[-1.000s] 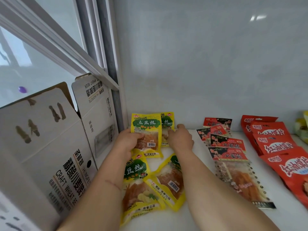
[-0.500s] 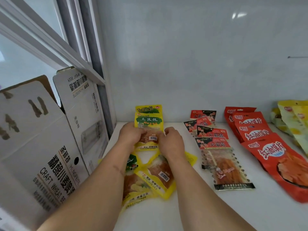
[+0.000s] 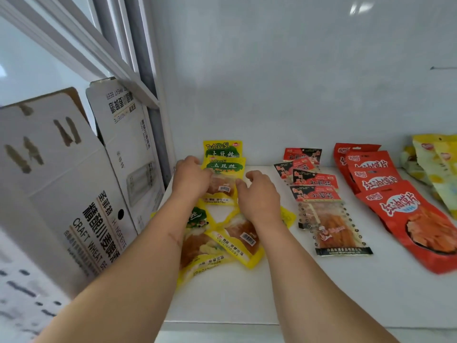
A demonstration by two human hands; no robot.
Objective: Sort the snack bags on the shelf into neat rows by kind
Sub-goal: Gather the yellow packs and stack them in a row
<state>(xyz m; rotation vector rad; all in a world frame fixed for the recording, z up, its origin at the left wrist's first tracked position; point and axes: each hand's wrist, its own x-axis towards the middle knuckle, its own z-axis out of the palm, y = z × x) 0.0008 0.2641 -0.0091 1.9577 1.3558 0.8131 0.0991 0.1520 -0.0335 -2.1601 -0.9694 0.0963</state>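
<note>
Your left hand [image 3: 191, 178] grips the left edge of a yellow snack bag [image 3: 222, 180], its fingers curled over the pack. Your right hand [image 3: 258, 194] has come off that bag since a moment ago: half a second back both hands were pinching it, and now the right one hovers just beside its right edge with fingers loosely curled, holding nothing. The bag has also come down from being held up in the air a second ago to lying at the back of the white shelf [image 3: 321, 293], overlapping a second yellow bag [image 3: 222, 147] propped against the back wall. That looks like the start of a yellow row, so this step seems nearly done.

Three more yellow bags [image 3: 222, 246] lie jumbled at angles nearer to you, under your forearms, and likely need lining up next. To the right, the small red-and-black packs [image 3: 319, 194] already run in an overlapping row, then the large red bags [image 3: 395, 201], with pale yellow bags [image 3: 435, 164] at the far right edge.

The yellow packs read "TuDouSi" above green Chinese lettering, and one loose pack shows "FOODS" beside a barcode. A white cardboard box [image 3: 81, 194] at your left is printed "CRAFT WHEAT BE…", the rest cut off.
</note>
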